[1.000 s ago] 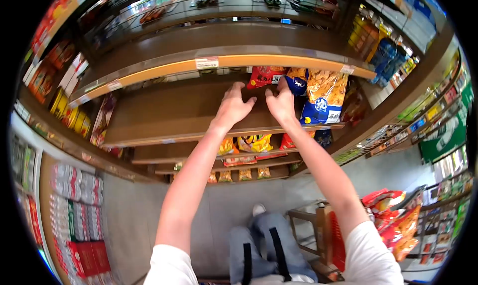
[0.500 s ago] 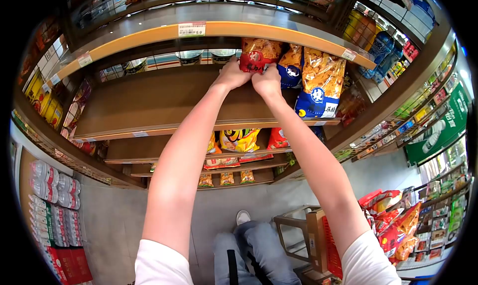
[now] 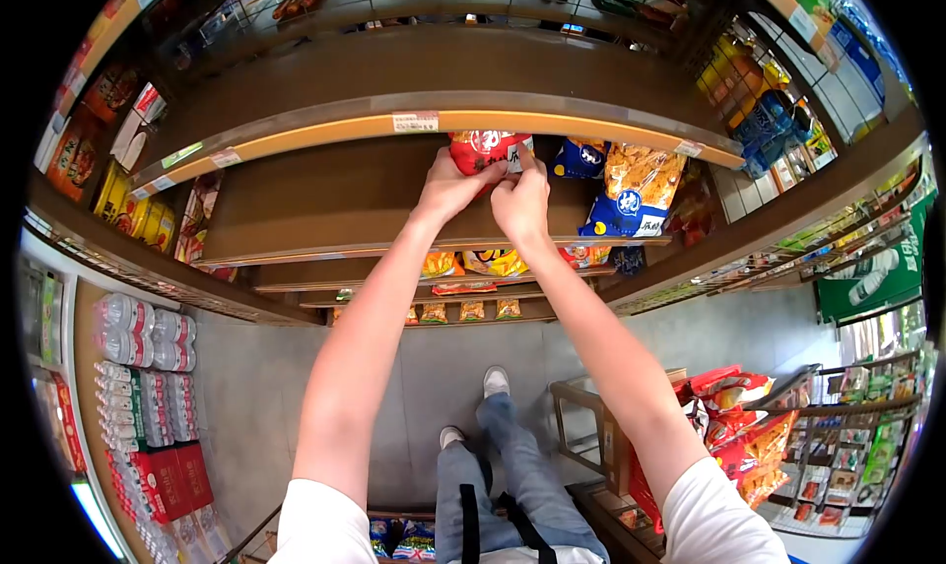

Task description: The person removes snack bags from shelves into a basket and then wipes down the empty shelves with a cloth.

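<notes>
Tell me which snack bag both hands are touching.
The red bag between left hand and right hand; the blue-and-gold bags to its right are untouched.

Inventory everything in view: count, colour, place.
Red bag: one, red, between the hands
Blue bags: two visible, mostly blue, right of it
Shelf unit: one, brown, ahead
Price tags: several, mostly white, shelf edges
Lower bags: several, mostly yellow, below
Bottles: count unclear, blue, upper right
Bottle packs: several, mostly clear, lower left
Cartons: count unclear, red, lower left
Heaped bags: several, mostly red, lower right
Panel: one, green, far right
Racked goods: many, mixed colours, right
Shoes: two, white, lower centre
Trousers: one pair, blue, bottom centre
Sleeves: two, white, bottom
Left hand: one, bare, on the red bag
Right hand: one, bare, likewise
</notes>
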Available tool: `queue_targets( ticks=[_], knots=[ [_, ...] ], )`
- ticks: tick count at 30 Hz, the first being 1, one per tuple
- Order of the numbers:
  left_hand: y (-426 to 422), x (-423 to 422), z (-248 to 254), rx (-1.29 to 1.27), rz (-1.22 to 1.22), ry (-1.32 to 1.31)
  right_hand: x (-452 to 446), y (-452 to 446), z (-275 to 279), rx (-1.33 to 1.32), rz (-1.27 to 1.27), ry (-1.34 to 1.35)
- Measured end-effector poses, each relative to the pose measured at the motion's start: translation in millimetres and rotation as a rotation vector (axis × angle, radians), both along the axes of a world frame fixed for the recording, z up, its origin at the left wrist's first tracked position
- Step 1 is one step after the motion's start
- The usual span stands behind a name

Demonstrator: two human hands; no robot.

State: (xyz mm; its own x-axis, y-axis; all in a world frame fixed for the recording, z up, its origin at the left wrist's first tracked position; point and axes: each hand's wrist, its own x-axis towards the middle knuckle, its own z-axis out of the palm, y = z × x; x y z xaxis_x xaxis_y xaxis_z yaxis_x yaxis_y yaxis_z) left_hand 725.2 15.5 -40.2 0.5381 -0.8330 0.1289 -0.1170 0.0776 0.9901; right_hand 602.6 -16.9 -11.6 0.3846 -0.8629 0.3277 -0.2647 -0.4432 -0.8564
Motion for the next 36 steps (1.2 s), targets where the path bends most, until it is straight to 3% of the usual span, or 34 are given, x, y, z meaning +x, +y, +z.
queue_targets(
  ticks=[2, 6, 8, 9, 11, 13, 18, 22, 24, 27, 28, 30, 32, 36],
  knots=[
    [18.3, -10.0, 12.1, 0.033, 0.032, 0.019, 2.4, 4.0, -10.2, -0.141, -0.037, 0.062],
    [42.6, -19.4, 25.1, 0.117, 0.132, 0.032, -10.0, 27.7, 7.4, -0.091, 0.021, 0.028],
    [55.6, -28.2, 24.6, 0.035, 0.172, 0.179, -17.4, 35.5, 16.4, -0.232, 0.088, 0.095],
    [65.9, -34.3, 34.8, 0.065, 0.164, 0.239, -20.8, 42.9, 24.0, 0.003, 0.167, 0.050],
    [73.2, -33.5, 19.7, 0.094, 0.210, 0.220, -28.1, 53.2, 24.8, -0.058, 0.170, 0.044],
    [91.8, -44.5, 40.1, 0.137, 0.172, 0.262, -35.4, 64.8, 29.0, -0.160, 0.161, 0.050],
    [136.4, -67.5, 57.4, 0.172, 0.151, 0.446, -64.4, 78.9, 47.3, -0.099, 0.085, 0.071],
    [174.8, -84.1, 70.7, 0.180, 0.158, 0.467, -75.3, 69.0, 45.6, 0.277, 0.175, 0.177],
    [200.2, -94.0, 78.5, 0.190, 0.071, 0.605, -82.4, 67.2, 54.2, 0.651, 0.446, 0.148],
    [241.3, -106.6, 83.2, 0.186, 0.039, 0.624, -93.9, 85.4, 85.6, 0.883, 0.686, 0.332],
    [255.4, -110.1, 82.8, 0.180, 0.024, 0.591, -95.8, 85.2, 72.3, 0.948, 0.822, 0.375],
    [282.1, -117.0, 76.3, 0.180, 0.043, 0.571, -99.5, 98.5, 73.2, 0.835, 0.999, 0.471],
    [307.1, -124.2, 78.9, 0.146, 0.002, 0.496, -100.8, 116.9, 70.9, 0.833, 1.022, 0.485],
    [343.4, -135.4, 90.8, 0.081, 0.059, 0.418, -98.7, 166.3, 83.7, 0.972, 0.980, 0.197]
  ],
)
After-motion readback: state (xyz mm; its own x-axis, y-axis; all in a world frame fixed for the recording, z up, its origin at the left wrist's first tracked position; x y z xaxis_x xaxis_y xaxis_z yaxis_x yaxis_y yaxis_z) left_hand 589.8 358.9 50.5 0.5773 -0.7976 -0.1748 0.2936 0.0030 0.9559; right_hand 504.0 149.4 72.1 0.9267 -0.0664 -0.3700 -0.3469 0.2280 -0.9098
